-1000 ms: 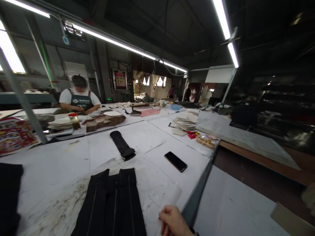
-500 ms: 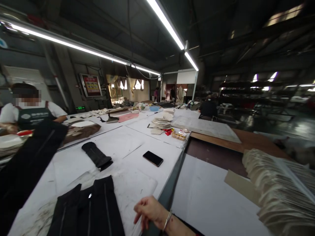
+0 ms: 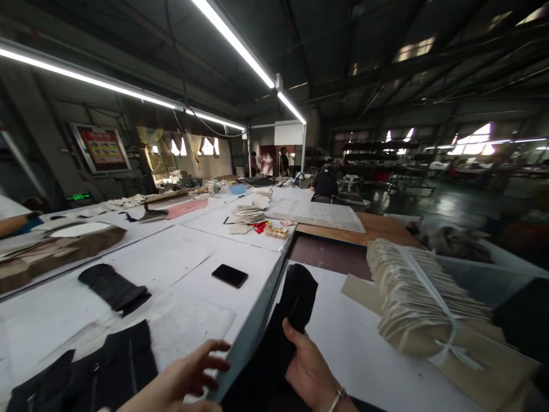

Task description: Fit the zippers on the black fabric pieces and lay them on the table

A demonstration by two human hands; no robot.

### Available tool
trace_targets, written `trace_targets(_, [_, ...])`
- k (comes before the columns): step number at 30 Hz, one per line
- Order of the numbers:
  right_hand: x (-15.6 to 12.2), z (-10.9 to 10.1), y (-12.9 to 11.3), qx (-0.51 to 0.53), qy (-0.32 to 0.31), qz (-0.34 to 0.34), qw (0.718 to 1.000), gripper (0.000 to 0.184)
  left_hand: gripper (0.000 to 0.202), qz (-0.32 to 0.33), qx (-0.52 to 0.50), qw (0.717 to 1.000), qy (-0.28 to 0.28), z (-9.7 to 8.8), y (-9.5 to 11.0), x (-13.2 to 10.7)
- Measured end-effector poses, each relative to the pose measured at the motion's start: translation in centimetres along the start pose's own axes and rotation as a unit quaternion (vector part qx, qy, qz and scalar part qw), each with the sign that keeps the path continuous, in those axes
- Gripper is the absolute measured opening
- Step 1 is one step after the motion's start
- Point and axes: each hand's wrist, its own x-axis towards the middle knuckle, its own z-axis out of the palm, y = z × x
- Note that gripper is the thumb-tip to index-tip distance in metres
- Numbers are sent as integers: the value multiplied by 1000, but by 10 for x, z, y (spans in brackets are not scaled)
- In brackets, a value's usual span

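Note:
My right hand (image 3: 309, 366) grips a long, folded piece of black fabric (image 3: 298, 292), thumb on its top face. The fabric runs down to the bottom edge of the view, and its far end bends over in front of my fingers. My left hand (image 3: 189, 369) is just left of that fabric, fingers apart and slightly curled, with nothing seen in it. More black fabric pieces (image 3: 122, 357) with lengthwise lines lie on the white table (image 3: 171, 309) at lower left. Beyond them rests another folded black piece (image 3: 112, 288).
A phone (image 3: 230, 275) lies on the table. Past it are paper-like stacks (image 3: 249, 213) and a clear box (image 3: 277, 230). At right, a tied bundle of beige pieces (image 3: 422, 303) stands near a translucent bin (image 3: 493, 263). A person (image 3: 325, 184) sits farther back.
The view has turned right. My right hand, empty before, now holds a black fabric piece. My left hand has come into view. The co-worker at left is mostly out of view.

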Motion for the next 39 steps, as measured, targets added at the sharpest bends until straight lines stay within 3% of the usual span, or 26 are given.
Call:
trace_targets(3, [-11, -15, 6, 10, 6, -9, 1000, 51, 51, 44, 10, 999, -7, 39, 37, 39])
trace_targets(6, [-19, -23, 24, 28, -17, 10, 999, 50, 45, 31, 9, 999, -1, 72, 54, 67])
trace_targets(9, [-26, -30, 42, 52, -9, 25, 998, 47, 40, 26, -55, 998, 2, 95, 46, 79])
trace_targets(14, [-41, -52, 50, 45, 0, 55, 997, 48, 47, -27, -159, 987, 10, 117, 24, 73])
trace_targets(18, [-46, -79, 23, 6, -8, 37, 999, 56, 38, -11, -139, 990, -6, 121, 23, 63])
trace_targets(22, [-43, -95, -32, -37, 13, -54, 998, 68, 30, 48, -14, 999, 2, 123, 29, 55])
trace_targets(24, [-41, -97, -58, -125, 12, -69, 990, 58, 29, 73, 42, 996, 1, 127, 30, 52])
trace_targets(27, [-40, -95, -84, -296, -2, -72, 953, 40, 29, 100, 92, 991, -5, 137, 26, 48])
trace_targets(31, [-41, -91, -97, -405, -33, -60, 912, 33, 31, 126, 118, 985, -8, 149, 15, 41])
trace_targets(39, [-44, -76, -106, -434, -87, 2, 897, 27, 36, 156, 169, 973, -11, 151, 2, 33])
